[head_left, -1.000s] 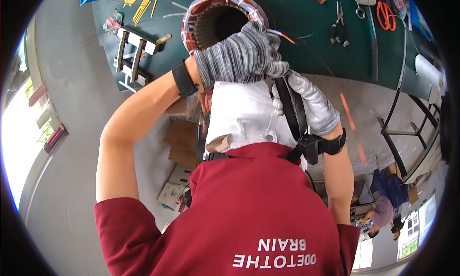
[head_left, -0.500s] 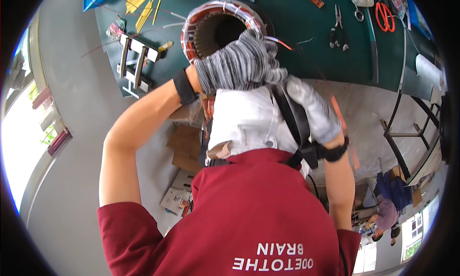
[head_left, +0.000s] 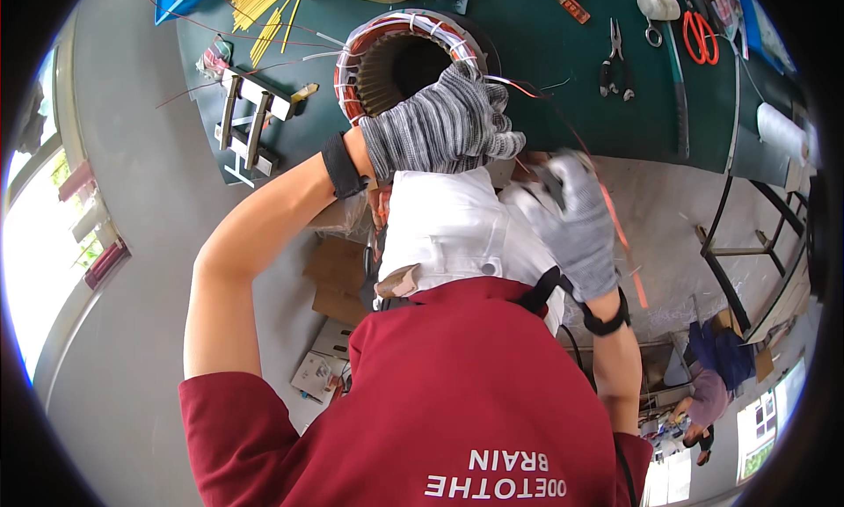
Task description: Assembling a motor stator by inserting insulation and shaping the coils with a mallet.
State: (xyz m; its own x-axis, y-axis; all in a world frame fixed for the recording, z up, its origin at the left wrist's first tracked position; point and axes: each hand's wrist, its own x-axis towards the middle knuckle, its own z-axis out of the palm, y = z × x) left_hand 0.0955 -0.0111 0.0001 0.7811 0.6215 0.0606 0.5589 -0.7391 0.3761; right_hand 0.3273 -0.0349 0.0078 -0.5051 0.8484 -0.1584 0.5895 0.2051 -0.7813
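A stator (head_left: 348,80), ring-shaped with white-laced reddish windings, stands on the green bench. My left hand (head_left: 444,124), in a grey striped glove, lies across its near right rim with curled fingers. What those fingers hold, if anything, is hidden. My right hand (head_left: 580,230), gloved and a little blurred, is closed near the bench's front edge, over my white trousers (head_left: 440,226). Something dark shows at its fingers, too unclear to name. A thin lead with an orange-red sleeve (head_left: 622,230) runs past this hand and hangs down. Other red and white leads (head_left: 514,85) leave the stator's right side.
Pliers (head_left: 614,58), red-handled scissors (head_left: 700,39), a hammer (head_left: 659,6) and a red cutter-like tool (head_left: 564,1) lie on the right of the bench. Yellow sticks (head_left: 255,6), a blue bin (head_left: 180,1) and a metal-and-white frame (head_left: 255,111) are at the left. Another person (head_left: 708,397) is far right.
My right hand has moved down and away from my left hand, toward my body. The black strap between them has dropped from view there. My left hand stays at the stator.
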